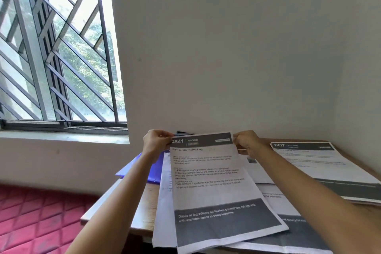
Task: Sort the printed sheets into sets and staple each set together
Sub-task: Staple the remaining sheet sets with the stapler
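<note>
Head view — sheet 2641 (216, 181) pinched between left hand (156, 142) and right hand (247, 142).

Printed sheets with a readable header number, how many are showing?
2. The white sheet headed 2641 is held up at centre; the white sheet headed 2437 lies flat at right. Overlapped sheets may hide more.

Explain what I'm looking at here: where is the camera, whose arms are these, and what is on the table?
No machine here: one camera worn on a person's head looks forward and down, so the arms are the wearer's. The left hand and right hand each pinch a top corner of the sheet headed 2641, titled Refrigerator Restocking. Under it more printed sheets lie spread on the wooden table, with the sheet headed 2437 to the right and a blue folder to the left.
</note>
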`<state>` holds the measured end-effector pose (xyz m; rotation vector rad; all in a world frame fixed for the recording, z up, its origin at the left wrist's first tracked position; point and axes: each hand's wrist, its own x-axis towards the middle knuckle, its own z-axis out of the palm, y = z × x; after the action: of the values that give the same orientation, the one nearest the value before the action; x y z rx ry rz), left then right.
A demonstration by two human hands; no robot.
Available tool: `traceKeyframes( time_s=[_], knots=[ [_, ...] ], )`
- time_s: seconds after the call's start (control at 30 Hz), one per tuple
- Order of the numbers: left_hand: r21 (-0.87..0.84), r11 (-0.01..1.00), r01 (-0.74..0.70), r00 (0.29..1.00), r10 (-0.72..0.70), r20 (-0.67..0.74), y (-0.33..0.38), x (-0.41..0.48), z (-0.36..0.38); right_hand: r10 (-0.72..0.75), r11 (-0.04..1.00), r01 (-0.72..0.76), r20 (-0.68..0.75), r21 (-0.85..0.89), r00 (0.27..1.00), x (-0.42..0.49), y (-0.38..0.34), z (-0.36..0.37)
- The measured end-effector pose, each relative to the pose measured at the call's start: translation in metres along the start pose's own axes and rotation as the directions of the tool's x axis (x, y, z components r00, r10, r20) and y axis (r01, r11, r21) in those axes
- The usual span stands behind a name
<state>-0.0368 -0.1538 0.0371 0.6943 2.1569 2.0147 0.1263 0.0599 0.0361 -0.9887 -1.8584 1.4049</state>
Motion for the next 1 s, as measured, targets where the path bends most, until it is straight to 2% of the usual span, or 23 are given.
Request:
traceKeyframes(
  time_s=[0.03,0.07,0.1,0.17,0.23,0.27,0.33,0.47,0.6,0.83,1.0],
  knots=[
    [0.004,1.0,-0.015,1.0,0.015,-0.018,-0.002,0.0,0.0,-0.118,0.982,0.102,-0.101,-0.157,0.988,0.002,0.002,0.002],
    [0.01,0.999,-0.031,0.999,0.031,-0.036,-0.005,0.001,0.001,-0.278,0.924,0.217,-0.166,-0.314,0.946,0.003,0.003,0.006],
    [0.021,0.999,-0.047,0.998,0.048,-0.048,-0.008,0.002,0.001,-0.448,0.842,0.358,-0.152,-0.404,0.881,0.001,0.002,0.012],
    [0.039,0.996,-0.077,0.995,0.079,-0.06,-0.013,0.005,0.002,-0.665,0.676,0.622,0.038,-0.394,0.746,-0.004,-0.004,0.027],
    [0.042,0.995,-0.095,0.994,0.097,-0.058,-0.017,0.007,0.004,-0.694,0.561,0.736,0.269,-0.378,0.667,-0.002,-0.011,0.046],
    [0.041,0.994,-0.103,0.993,0.105,-0.056,-0.018,0.008,0.004,-0.671,0.514,0.755,0.357,-0.407,0.65,0.002,-0.012,0.053],
    [0.035,0.993,-0.116,0.992,0.117,-0.051,-0.02,0.009,0.004,-0.611,0.472,0.748,0.438,-0.467,0.659,0.012,-0.012,0.062],
    [0.038,0.992,-0.118,0.991,0.12,-0.056,-0.03,0.017,-0.004,-0.511,0.533,0.676,0.443,-0.509,0.736,0.037,-0.003,0.058],
    [0.005,0.998,-0.062,0.997,0.062,-0.056,-0.044,0.027,-0.014,-0.449,0.62,0.599,0.397,-0.507,0.801,0.055,0.008,0.044],
    [-0.079,0.997,0.014,0.999,-0.011,0.044,-0.057,0.031,-0.022,-0.418,0.742,0.541,0.358,-0.395,0.835,0.069,0.022,0.049],
    [-0.087,0.994,0.06,0.996,-0.054,0.067,-0.064,0.031,-0.026,-0.335,0.805,0.476,0.391,-0.354,0.857,0.078,0.026,0.053]
  ],
)
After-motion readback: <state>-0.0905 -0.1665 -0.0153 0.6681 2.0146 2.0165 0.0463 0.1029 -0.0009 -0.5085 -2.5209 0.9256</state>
